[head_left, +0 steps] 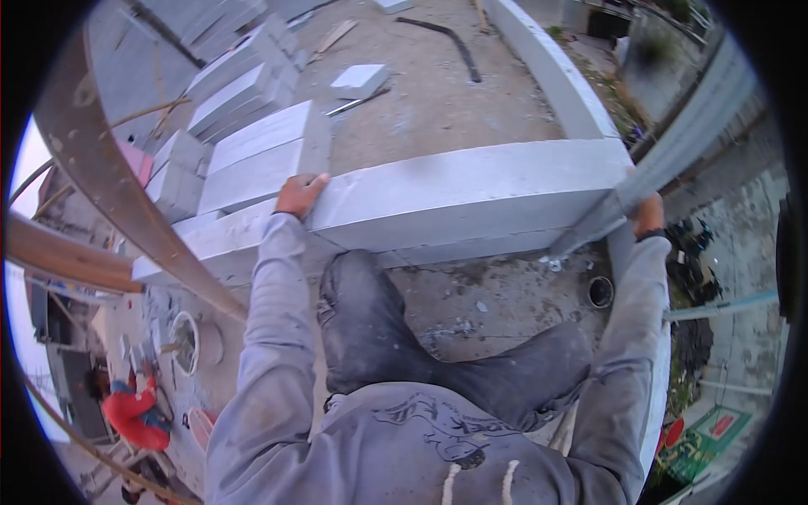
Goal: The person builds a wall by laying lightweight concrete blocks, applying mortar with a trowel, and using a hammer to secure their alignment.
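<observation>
A long white building block (471,181) lies along the top of a low block wall in front of me. My left hand (300,198) is on the wall top at the block's left end, thumb stretched along it and fingers bent over the far edge. At the other end, my right hand (648,216) grips around the block's end, beside a grey metal post (619,198). The post hides part of that hand's fingers. Below the block, my bent knees (362,295) are close to the wall face.
Stacked white blocks (257,156) stand beyond the wall at left. A loose block (359,81) and a dark strip (450,42) lie on the ground. Wooden poles (126,168) slant at left. A person in red (135,412) crouches near a bucket (185,343). A round pot (600,292) stands below.
</observation>
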Motion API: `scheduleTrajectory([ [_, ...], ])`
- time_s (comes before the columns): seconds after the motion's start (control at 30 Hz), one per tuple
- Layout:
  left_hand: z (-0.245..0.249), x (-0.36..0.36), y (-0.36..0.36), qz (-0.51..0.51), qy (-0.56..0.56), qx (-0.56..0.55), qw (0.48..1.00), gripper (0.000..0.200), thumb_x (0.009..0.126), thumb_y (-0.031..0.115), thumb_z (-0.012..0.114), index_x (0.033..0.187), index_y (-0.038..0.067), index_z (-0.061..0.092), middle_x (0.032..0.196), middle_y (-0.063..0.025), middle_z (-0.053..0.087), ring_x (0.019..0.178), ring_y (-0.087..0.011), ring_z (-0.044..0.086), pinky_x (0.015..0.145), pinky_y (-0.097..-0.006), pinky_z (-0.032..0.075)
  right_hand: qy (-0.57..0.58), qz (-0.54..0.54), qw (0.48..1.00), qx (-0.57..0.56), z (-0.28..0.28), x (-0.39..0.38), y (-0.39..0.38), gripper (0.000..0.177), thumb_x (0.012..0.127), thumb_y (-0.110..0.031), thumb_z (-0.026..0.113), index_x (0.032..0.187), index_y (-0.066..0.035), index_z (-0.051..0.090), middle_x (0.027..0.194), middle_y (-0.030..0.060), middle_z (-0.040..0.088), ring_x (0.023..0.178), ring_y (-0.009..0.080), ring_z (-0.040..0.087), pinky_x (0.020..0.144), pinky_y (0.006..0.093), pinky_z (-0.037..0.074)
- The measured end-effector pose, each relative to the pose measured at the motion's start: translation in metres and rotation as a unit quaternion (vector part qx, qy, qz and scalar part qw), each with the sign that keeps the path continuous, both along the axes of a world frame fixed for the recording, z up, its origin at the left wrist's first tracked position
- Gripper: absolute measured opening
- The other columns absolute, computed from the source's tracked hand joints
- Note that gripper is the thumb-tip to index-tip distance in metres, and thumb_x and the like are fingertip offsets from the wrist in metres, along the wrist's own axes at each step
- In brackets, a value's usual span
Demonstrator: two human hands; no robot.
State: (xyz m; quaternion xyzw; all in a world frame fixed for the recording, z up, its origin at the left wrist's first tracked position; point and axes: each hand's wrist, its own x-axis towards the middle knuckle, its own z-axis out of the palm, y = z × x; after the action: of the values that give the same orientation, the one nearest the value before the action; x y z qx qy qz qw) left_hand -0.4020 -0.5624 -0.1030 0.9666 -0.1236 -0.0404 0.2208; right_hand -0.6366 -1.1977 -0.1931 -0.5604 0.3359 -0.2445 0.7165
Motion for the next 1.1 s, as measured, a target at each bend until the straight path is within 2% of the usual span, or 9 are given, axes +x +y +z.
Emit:
scheduleTrajectory([
  [0.1, 0.002, -0.005, -0.005, 0.015, 0.019, -0.022, 0.999, 0.050, 0.082, 0.048, 0.056, 0.095, 0.001, 0.068, 0.085, -0.0188, 0.067, 0.080, -0.0290, 0.063, 0.073, -0.0363, 0.047, -0.003, 0.079, 0.959, -0.271, -0.036, 0.000, -0.033, 0.024, 0.084, -0.023, 0.060, 0.096, -0.002, 0.064, 0.087, 0.0058, 0.065, 0.076, 0.0187, 0.061, 0.065, 0.0314, 0.046],
  [0.17, 0.001, -0.007, -0.004, 0.026, 0.019, -0.035, 0.999, 0.050, 0.082, 0.048, 0.057, 0.094, 0.001, 0.068, 0.085, -0.0186, 0.067, 0.079, -0.0288, 0.063, 0.073, -0.0360, 0.047, -0.009, 0.019, 0.999, -0.033, 0.003, -0.005, -0.002, 0.058, 0.080, -0.037, 0.069, 0.121, 0.000, 0.054, 0.109, 0.0064, 0.059, 0.096, 0.0184, 0.055, 0.083, 0.0311, 0.043],
  [0.47, -0.003, -0.004, -0.001, 0.007, 0.005, -0.063, 0.998, 0.049, 0.083, 0.046, 0.056, 0.097, 0.001, 0.067, 0.088, -0.0175, 0.067, 0.082, -0.0281, 0.063, 0.076, -0.0347, 0.047, 0.044, 0.019, 0.997, -0.055, 0.015, -0.005, 0.008, 0.071, 0.080, -0.046, 0.065, 0.131, 0.001, 0.046, 0.125, 0.0145, 0.052, 0.109, 0.0247, 0.050, 0.092, 0.0351, 0.039],
  [0.73, -0.005, -0.006, -0.002, -0.004, -0.015, -0.046, 0.999, 0.049, 0.083, 0.047, 0.055, 0.097, 0.001, 0.067, 0.090, -0.0185, 0.067, 0.084, -0.0291, 0.063, 0.077, -0.0360, 0.047, -0.011, 0.028, 1.000, -0.008, -0.005, -0.005, -0.008, 0.063, 0.079, -0.041, 0.069, 0.124, -0.001, 0.052, 0.113, 0.0089, 0.057, 0.099, 0.0206, 0.053, 0.084, 0.0335, 0.042],
  [0.8, -0.001, -0.005, 0.000, -0.001, -0.013, -0.041, 0.999, 0.050, 0.083, 0.047, 0.055, 0.097, 0.001, 0.067, 0.090, -0.0187, 0.067, 0.084, -0.0296, 0.063, 0.078, -0.0362, 0.047, 0.020, -0.064, 0.997, -0.033, 0.024, -0.001, 0.033, 0.032, 0.087, -0.031, 0.052, 0.094, -0.002, 0.064, 0.085, 0.0067, 0.064, 0.075, 0.0183, 0.059, 0.063, 0.0307, 0.044],
  [0.83, -0.002, -0.004, 0.002, -0.008, -0.027, -0.040, 0.999, 0.050, 0.083, 0.047, 0.055, 0.096, 0.000, 0.067, 0.090, -0.0189, 0.067, 0.084, -0.0302, 0.063, 0.077, -0.0365, 0.046, 0.049, 0.016, 0.979, -0.197, 0.005, 0.001, 0.018, 0.031, 0.088, -0.028, 0.050, 0.094, -0.001, 0.064, 0.085, 0.0083, 0.065, 0.075, 0.0186, 0.059, 0.064, 0.0315, 0.045],
  [1.0, -0.013, 0.005, 0.007, -0.029, -0.017, -0.057, 0.998, 0.051, 0.084, 0.047, 0.055, 0.098, 0.000, 0.067, 0.091, -0.0192, 0.067, 0.085, -0.0298, 0.064, 0.077, -0.0368, 0.047, 0.063, 0.016, 0.980, -0.190, -0.017, 0.000, -0.008, 0.034, 0.086, -0.031, 0.052, 0.086, 0.001, 0.064, 0.072, 0.0079, 0.062, 0.064, 0.0157, 0.056, 0.056, 0.0321, 0.042],
  [1.03, -0.012, 0.006, 0.002, -0.036, -0.013, -0.065, 0.997, 0.051, 0.084, 0.047, 0.055, 0.098, 0.000, 0.067, 0.091, -0.0192, 0.067, 0.085, -0.0298, 0.064, 0.077, -0.0368, 0.047, 0.036, -0.009, 0.996, -0.076, 0.018, -0.005, 0.023, 0.035, 0.086, -0.033, 0.052, 0.083, 0.000, 0.064, 0.070, 0.0040, 0.061, 0.060, 0.0126, 0.052, 0.053, 0.0299, 0.039],
  [1.1, -0.005, 0.000, 0.002, -0.023, 0.015, -0.059, 0.998, 0.051, 0.084, 0.047, 0.055, 0.098, -0.001, 0.067, 0.091, -0.0191, 0.067, 0.085, -0.0283, 0.064, 0.077, -0.0353, 0.047, -0.008, 0.024, 0.973, -0.229, 0.011, -0.011, 0.026, 0.036, 0.085, -0.036, 0.053, 0.082, -0.002, 0.065, 0.071, 0.0012, 0.060, 0.059, 0.0113, 0.050, 0.052, 0.0281, 0.036],
])
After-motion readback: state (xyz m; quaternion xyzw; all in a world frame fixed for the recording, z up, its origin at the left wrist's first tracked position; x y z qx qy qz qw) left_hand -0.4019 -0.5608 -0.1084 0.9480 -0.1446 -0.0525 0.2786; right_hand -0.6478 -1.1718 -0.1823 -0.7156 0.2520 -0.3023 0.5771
